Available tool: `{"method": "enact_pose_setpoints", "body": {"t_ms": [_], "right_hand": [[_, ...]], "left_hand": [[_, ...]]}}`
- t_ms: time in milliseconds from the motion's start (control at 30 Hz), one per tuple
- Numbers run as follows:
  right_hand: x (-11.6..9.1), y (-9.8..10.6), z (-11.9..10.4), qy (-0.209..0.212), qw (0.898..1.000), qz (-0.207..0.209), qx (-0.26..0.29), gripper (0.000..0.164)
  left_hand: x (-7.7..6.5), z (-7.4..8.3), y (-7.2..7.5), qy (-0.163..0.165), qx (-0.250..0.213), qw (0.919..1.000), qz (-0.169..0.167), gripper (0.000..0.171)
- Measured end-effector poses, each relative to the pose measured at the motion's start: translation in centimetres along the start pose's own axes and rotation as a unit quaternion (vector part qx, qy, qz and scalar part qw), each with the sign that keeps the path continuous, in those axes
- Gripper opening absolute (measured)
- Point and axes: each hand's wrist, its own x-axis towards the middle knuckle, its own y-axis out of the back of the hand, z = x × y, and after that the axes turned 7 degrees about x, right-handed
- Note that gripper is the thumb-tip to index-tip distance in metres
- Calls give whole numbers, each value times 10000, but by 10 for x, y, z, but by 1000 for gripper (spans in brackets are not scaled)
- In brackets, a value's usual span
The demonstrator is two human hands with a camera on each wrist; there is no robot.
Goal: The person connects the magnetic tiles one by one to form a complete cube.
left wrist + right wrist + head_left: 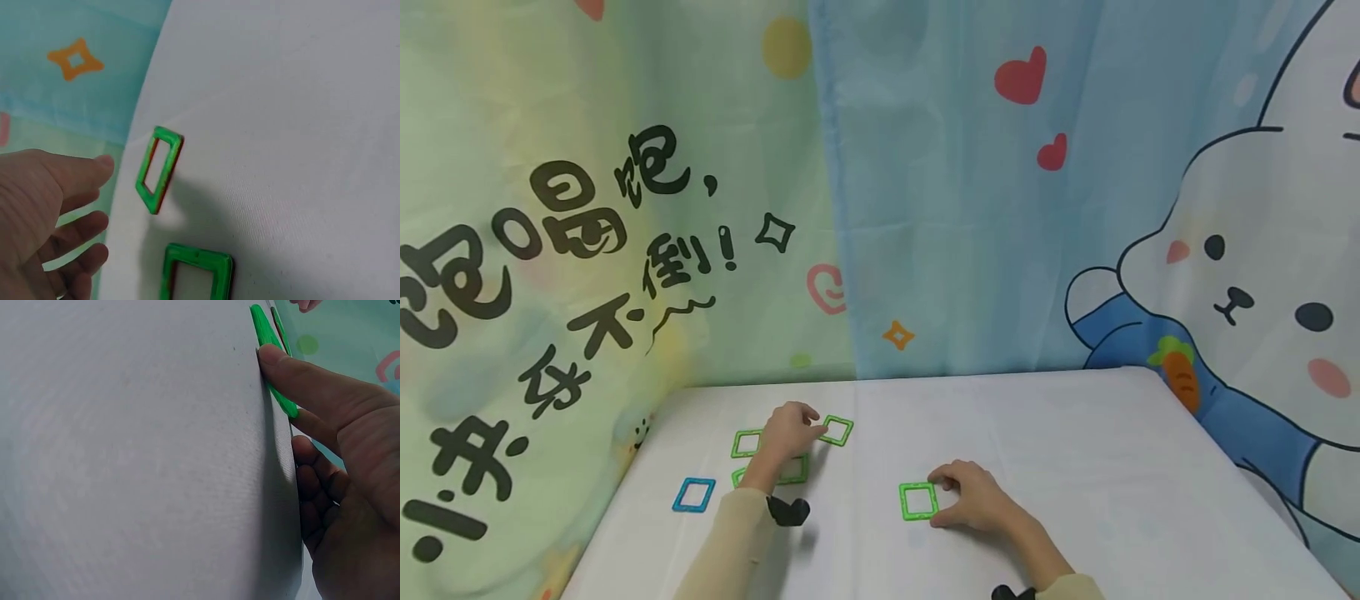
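Observation:
My left hand (786, 437) hovers over the back left of the white table, thumb and fingers loosely extended, beside a green tilted square tile frame (848, 433). In the left wrist view, a gap shows between the fingertips and that tile frame (170, 165). Another green tile frame (199, 255) lies nearer the camera there. At the middle front, my right hand (977, 498) pinches a green square tile frame (904, 502) by its right side, index finger at the upper corner and thumb at the lower one. The right wrist view shows the thumb pressed on this green edge (281, 400).
Left of my left forearm lies a blue diamond-shaped tile frame (688, 509). Green tile frames (735, 443) lie around and partly behind the left wrist. The white table (1075, 450) meets a printed curtain (940, 250) at its back edge.

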Motion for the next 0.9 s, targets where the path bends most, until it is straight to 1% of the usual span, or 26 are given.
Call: {"method": "enact_pose_setpoints", "body": {"t_ms": [67,133,267,367,567,733,900], "right_hand": [[-1,-1,0,36,10000,14,25,53],[-2,-2,0,60,10000,35,49,54],[-2,-2,0,29,10000,79,37,54],[-1,-2,-1,-7,9999,98,21,55],[-1,-2,-3,13,9999,136,46,54],[-3,-3,-3,-49,9998,202,14,54],[-4,-4,-1,-74,9997,214,-1,55]], "left_hand": [[4,-2,-2,83,-134,9998,-110,31],[8,-5,-4,99,-261,9993,-240,34],[17,-10,-7,-76,-398,9978,-521,41],[24,-10,-5,-294,-473,9960,-703,46],[35,-7,0,-376,-473,9920,-1106,52],[41,-9,-4,-462,-455,9872,-1457,51],[41,-16,-11,-516,-406,9866,-1496,47]]}}
